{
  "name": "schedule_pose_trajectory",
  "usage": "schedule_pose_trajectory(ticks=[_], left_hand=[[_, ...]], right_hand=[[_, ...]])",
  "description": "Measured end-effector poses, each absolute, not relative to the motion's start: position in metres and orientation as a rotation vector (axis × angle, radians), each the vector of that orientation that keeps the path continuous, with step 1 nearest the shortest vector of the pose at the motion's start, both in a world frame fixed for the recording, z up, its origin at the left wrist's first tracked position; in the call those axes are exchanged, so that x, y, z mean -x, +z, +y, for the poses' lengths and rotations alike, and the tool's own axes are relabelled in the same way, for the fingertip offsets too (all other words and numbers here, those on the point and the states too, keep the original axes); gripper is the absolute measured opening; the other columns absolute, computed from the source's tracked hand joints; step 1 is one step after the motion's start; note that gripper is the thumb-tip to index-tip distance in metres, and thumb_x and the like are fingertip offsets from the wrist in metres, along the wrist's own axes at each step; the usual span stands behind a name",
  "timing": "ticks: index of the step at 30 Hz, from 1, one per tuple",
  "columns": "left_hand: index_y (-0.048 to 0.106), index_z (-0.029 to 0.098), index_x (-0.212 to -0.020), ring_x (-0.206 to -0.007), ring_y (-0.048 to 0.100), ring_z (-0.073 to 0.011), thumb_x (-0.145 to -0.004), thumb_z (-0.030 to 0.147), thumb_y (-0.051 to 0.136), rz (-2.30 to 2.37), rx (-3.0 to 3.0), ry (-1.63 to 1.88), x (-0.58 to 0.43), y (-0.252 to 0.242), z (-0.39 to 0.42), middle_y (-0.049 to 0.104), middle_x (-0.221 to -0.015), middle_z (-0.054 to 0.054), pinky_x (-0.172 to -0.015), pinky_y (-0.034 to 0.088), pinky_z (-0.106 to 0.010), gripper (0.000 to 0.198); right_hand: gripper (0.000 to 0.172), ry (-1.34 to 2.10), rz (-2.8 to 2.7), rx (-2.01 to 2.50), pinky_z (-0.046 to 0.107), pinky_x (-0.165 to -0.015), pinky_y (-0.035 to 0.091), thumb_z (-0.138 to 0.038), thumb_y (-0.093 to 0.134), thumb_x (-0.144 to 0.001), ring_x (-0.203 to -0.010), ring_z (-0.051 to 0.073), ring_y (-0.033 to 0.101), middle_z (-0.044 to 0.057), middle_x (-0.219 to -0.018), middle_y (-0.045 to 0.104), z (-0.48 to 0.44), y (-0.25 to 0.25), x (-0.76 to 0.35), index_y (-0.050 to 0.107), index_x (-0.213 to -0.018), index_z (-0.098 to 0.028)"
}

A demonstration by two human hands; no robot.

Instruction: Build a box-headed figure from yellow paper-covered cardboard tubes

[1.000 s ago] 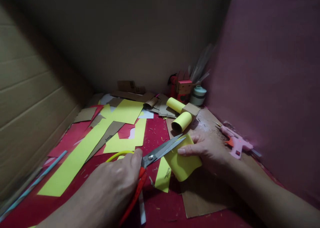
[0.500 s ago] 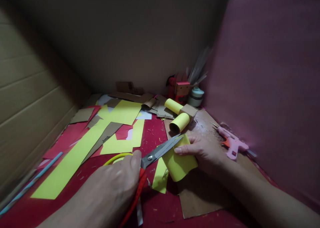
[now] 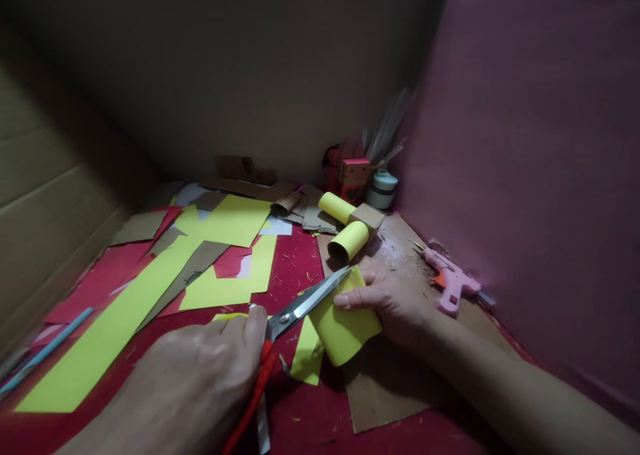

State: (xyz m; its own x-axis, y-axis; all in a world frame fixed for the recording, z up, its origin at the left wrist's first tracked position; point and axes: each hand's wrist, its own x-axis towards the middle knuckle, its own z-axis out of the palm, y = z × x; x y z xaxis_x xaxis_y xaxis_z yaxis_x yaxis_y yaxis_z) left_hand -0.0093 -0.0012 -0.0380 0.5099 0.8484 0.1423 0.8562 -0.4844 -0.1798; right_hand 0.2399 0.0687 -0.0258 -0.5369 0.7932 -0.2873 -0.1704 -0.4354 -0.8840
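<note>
And the scissors (image 3: 311,300) have closed up! Your left fingers (image 3: 257,324) grip them, your right fingers (image 3: 354,299) pinch the paper (image 3: 345,335); that looks like one snip made.

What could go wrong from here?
Nicked thumb: the scissors in the left grip have their blade tips close to the right grip's thumb.
Stray cut: the curved yellow piece is held at one side, so it may buckle.
Bump: the pink glue gun lies near the right forearm and could get knocked.
</note>
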Motion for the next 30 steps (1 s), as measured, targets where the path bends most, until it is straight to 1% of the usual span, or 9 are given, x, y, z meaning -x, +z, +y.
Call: schedule_pose_trajectory(ticks=[4,8,13,17,19,21,23,26,30], left_hand=[[0.063,0.013,-0.099,-0.047,0.057,-0.0230,-0.077,0.013,0.032,-1.494,2.542,-0.075,0.006,-0.030,-0.002,0.066,-0.066,-0.010,-0.044,0.036,-0.032,0.038],[0.063,0.015,-0.088,-0.048,0.059,-0.0222,-0.077,0.026,0.044,-1.660,2.741,-0.126,-0.002,-0.019,0.000,0.067,-0.065,-0.009,-0.045,0.039,-0.031,0.025],[0.060,0.019,-0.111,-0.066,0.065,-0.0225,-0.083,0.034,0.048,-2.175,2.899,-0.958,-0.001,-0.014,0.009,0.069,-0.079,-0.008,-0.054,0.049,-0.030,0.033],[0.049,0.018,-0.126,-0.066,0.065,-0.0189,-0.093,0.040,0.039,-2.435,2.870,-1.298,-0.003,-0.006,0.013,0.067,-0.086,-0.009,-0.055,0.052,-0.030,0.041],[0.045,0.017,-0.129,-0.062,0.061,-0.0149,-0.089,0.040,0.051,-2.587,2.832,-1.635,-0.010,-0.003,0.010,0.064,-0.089,-0.007,-0.056,0.052,-0.029,0.046],[0.047,0.018,-0.127,-0.059,0.056,-0.0114,-0.078,0.036,0.067,-2.670,2.651,-2.160,-0.021,-0.003,0.006,0.062,-0.096,-0.007,-0.056,0.052,-0.029,0.056],[0.048,0.018,-0.125,-0.059,0.056,-0.0110,-0.070,0.032,0.076,-2.634,2.391,-2.539,-0.031,-0.005,0.002,0.060,-0.097,-0.006,-0.056,0.051,-0.029,0.063],[0.048,0.018,-0.123,-0.058,0.055,-0.0119,-0.068,0.029,0.078,-2.550,2.353,-2.707,-0.040,-0.009,0.000,0.058,-0.084,-0.001,-0.054,0.047,-0.027,0.064],[0.050,0.020,-0.120,-0.059,0.053,-0.0104,-0.067,0.024,0.079,-2.517,2.466,-2.617,-0.041,-0.010,0.002,0.055,-0.080,0.002,-0.054,0.043,-0.025,0.061]], right_hand=[[0.023,2.034,-1.125,0.923,0.033,-0.077,0.051,-0.014,0.077,-0.063,-0.070,0.020,0.066,0.008,-0.079,0.073,0.069,-0.027,-0.240,0.075,-0.085,-0.013],[0.025,2.049,-1.106,0.893,0.034,-0.078,0.051,-0.015,0.078,-0.063,-0.071,0.021,0.066,0.009,-0.080,0.073,0.070,-0.029,-0.240,0.075,-0.088,-0.013],[0.025,2.028,-1.068,0.884,0.029,-0.066,0.052,-0.019,0.080,-0.065,-0.066,0.019,0.067,0.009,-0.076,0.073,0.070,-0.027,-0.240,0.075,-0.088,-0.011],[0.020,1.978,-1.169,0.783,0.029,-0.069,0.054,-0.021,0.076,-0.075,-0.070,0.017,0.069,0.007,-0.079,0.075,0.061,-0.024,-0.241,0.077,-0.093,-0.014],[0.018,1.928,-1.229,0.734,0.028,-0.073,0.054,-0.020,0.074,-0.077,-0.071,0.015,0.069,0.005,-0.081,0.075,0.057,-0.023,-0.240,0.077,-0.094,-0.017],[0.016,1.880,-1.261,0.704,0.025,-0.073,0.053,-0.019,0.075,-0.077,-0.073,0.013,0.068,0.003,-0.080,0.076,0.053,-0.023,-0.238,0.078,-0.093,-0.020],[0.016,1.868,-1.280,0.680,0.023,-0.073,0.053,-0.020,0.076,-0.077,-0.075,0.013,0.068,0.002,-0.079,0.076,0.050,-0.024,-0.237,0.079,-0.093,-0.022],[0.021,1.936,-1.323,0.670,0.025,-0.077,0.053,-0.021,0.074,-0.080,-0.078,0.013,0.069,0.003,-0.084,0.077,0.047,-0.025,-0.236,0.077,-0.101,-0.024],[0.025,2.105,-1.311,0.739,0.027,-0.078,0.054,-0.022,0.069,-0.085,-0.078,0.015,0.071,0.005,-0.089,0.077,0.045,-0.027,-0.237,0.075,-0.109,-0.022]])
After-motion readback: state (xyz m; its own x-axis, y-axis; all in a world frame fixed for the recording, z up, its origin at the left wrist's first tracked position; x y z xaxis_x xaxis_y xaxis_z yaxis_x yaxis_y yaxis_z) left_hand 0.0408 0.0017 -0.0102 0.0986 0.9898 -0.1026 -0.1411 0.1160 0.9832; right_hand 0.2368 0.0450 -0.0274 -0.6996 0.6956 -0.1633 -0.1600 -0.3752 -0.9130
